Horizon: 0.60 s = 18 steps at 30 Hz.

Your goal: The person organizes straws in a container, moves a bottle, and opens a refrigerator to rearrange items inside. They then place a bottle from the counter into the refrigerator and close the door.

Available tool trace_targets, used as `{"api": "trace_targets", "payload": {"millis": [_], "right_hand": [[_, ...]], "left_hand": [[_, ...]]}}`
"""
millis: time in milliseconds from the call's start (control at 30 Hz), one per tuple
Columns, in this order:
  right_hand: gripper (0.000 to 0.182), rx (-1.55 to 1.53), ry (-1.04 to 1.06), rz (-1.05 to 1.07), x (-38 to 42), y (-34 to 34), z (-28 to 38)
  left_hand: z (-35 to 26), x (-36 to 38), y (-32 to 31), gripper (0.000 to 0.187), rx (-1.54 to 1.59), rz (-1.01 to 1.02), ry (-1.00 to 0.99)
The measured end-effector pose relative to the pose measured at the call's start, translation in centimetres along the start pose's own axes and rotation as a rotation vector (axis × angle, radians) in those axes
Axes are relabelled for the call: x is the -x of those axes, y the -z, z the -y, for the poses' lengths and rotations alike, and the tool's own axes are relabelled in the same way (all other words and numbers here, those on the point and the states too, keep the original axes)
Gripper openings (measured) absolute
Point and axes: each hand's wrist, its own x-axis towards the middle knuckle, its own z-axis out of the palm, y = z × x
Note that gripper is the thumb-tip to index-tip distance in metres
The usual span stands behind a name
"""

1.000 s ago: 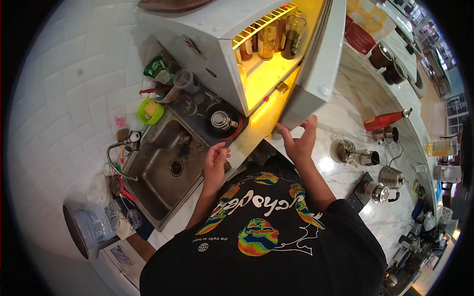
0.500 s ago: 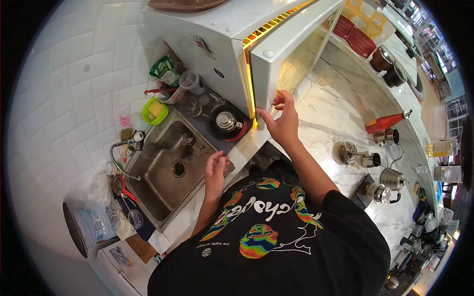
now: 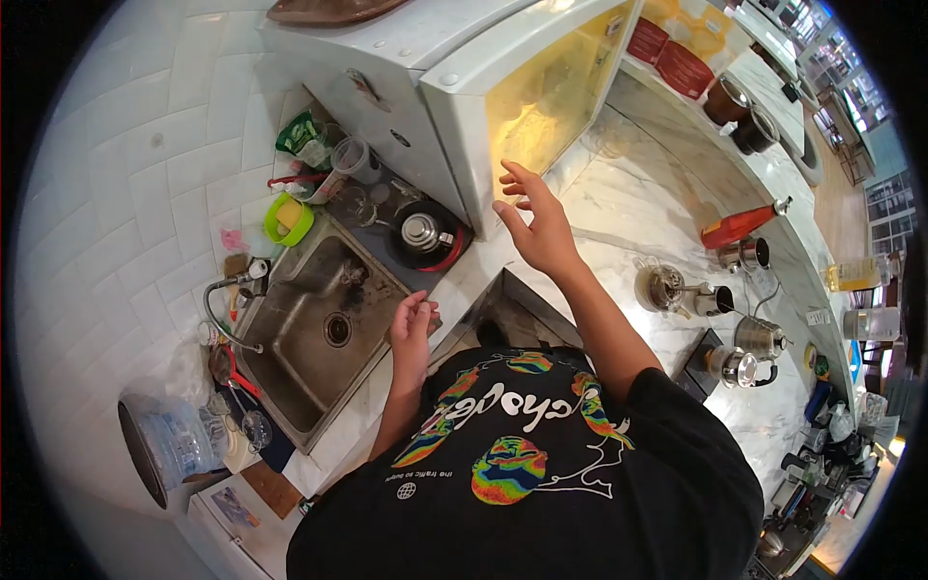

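The small display fridge (image 3: 382, 126) stands on the counter, and its glass door (image 3: 541, 106) is closed with yellow light behind it. My right hand (image 3: 539, 227) is raised in front of the door's lower part, thumb and fingers apart, holding nothing. Over the sink's near right corner, my left hand (image 3: 411, 333) has its fingers curled in. Something brownish shows beside those fingertips; I cannot tell whether they hold it. A steel kettle-like pot (image 3: 421, 232) sits on a round black base left of the fridge's lower corner.
The steel sink (image 3: 319, 377) and its faucet (image 3: 222, 290) lie to the left, with a green caddy (image 3: 290, 220) holding a sponge. On the marble counter at right are a glass teapot (image 3: 662, 287), a red bottle (image 3: 742, 228), a gooseneck kettle (image 3: 760, 338) and dark jars (image 3: 754, 130).
The fridge door has gone from slightly ajar to closed. My right hand has come off its edge, fingers spreading. My left hand stays curled near the sink corner.
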Motion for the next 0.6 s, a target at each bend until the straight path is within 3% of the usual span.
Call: {"api": "trace_targets", "payload": {"millis": [200,367,600], "right_hand": [[0.051,-0.052,-0.132,-0.038,5.4,6.9,-1.1],[0.046,-0.021,-0.239,-0.193,14.0,15.9,-1.4],[0.040,0.300,-0.330,-0.468,26.4,29.3,0.4]], "left_hand": [[-0.1,0.8,-3.9,0.033,-0.056,0.089,-0.044],[0.5,2.5,-10.0,0.035,-0.080,0.231,-0.024],[2.5,7.7,-22.0,0.037,-0.165,0.555,-0.006]]}}
